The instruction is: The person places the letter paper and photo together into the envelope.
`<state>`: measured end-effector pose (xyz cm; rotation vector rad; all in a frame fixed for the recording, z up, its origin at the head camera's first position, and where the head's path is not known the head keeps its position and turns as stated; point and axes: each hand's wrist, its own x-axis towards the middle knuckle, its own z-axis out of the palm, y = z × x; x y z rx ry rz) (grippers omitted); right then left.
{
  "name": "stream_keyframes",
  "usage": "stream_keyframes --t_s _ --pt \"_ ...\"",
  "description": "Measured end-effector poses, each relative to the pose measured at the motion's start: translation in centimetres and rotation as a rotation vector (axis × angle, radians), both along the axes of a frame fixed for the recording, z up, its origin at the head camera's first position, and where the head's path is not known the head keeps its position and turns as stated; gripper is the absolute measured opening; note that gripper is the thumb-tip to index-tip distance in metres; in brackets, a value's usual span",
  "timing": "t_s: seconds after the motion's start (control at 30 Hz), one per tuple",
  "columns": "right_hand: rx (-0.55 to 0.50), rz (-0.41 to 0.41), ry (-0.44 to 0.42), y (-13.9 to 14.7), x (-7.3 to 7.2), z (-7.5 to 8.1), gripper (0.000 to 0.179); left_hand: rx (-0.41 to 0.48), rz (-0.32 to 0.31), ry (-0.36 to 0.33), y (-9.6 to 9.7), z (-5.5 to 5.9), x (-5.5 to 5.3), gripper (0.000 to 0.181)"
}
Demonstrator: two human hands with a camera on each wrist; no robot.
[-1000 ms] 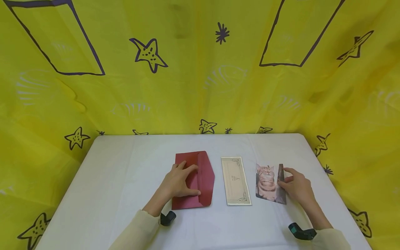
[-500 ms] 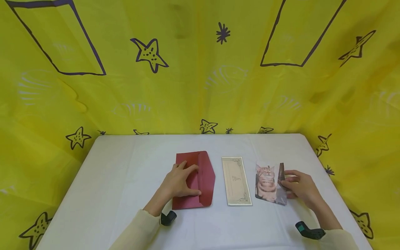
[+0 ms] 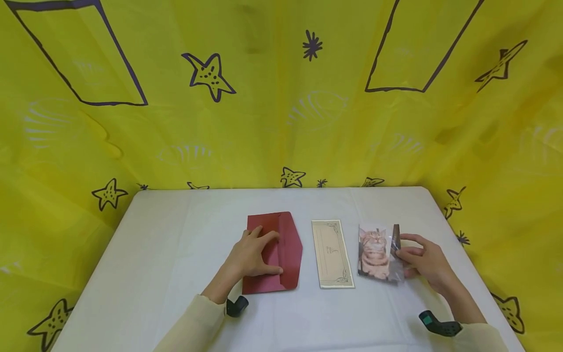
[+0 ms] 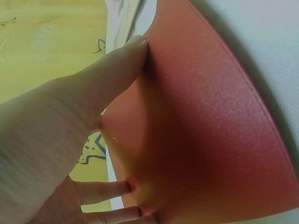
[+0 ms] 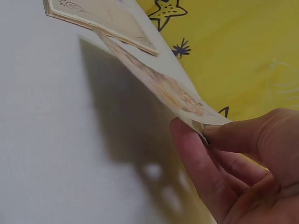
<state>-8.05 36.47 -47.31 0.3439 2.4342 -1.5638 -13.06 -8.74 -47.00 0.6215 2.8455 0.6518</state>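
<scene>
A red envelope (image 3: pixel 291 254) lies on the white table with its pointed flap toward the right. My left hand (image 3: pixel 251 255) rests on it with fingers spread, the thumb and fingertips touching the paper. To the right, my right hand (image 3: pixel 427 261) pinches a cat photo card (image 3: pixel 374 254) by its right edge, between thumb and fingers. In the right wrist view the photo (image 5: pixel 161 88) is bent and held up off the table, with its shadow below. Glare covers part of its right side in the head view.
Between the envelope and the photo lies a cream card (image 3: pixel 333 254) with ornamental corners, perhaps a small stack. The white table (image 3: pixel 184 234) has a yellow curtain (image 3: pixel 255 142) with starfish drawings behind it and at both sides.
My right hand has shifted its grip on the photo's right edge and raised the photo slightly off the table. The left hand and the envelope have not moved.
</scene>
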Motion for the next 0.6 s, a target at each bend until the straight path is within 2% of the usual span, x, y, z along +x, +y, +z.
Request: stream_keyframes --t_s 0.23,0.47,0.6 --pt "-0.001 -0.006 0.023 0.18 -0.12 0.28 0.060 0.002 0.001 -0.005 0.04 0.16 0.00 0.080" --pt "-0.023 0.005 0.093 0.15 -0.29 0.54 0.066 0.003 0.001 -0.006 0.05 0.21 0.00 0.081" --pt "-0.019 0.011 0.119 -0.11 -0.38 0.71 0.063 0.004 0.001 -0.008 0.08 0.20 -0.04 0.081"
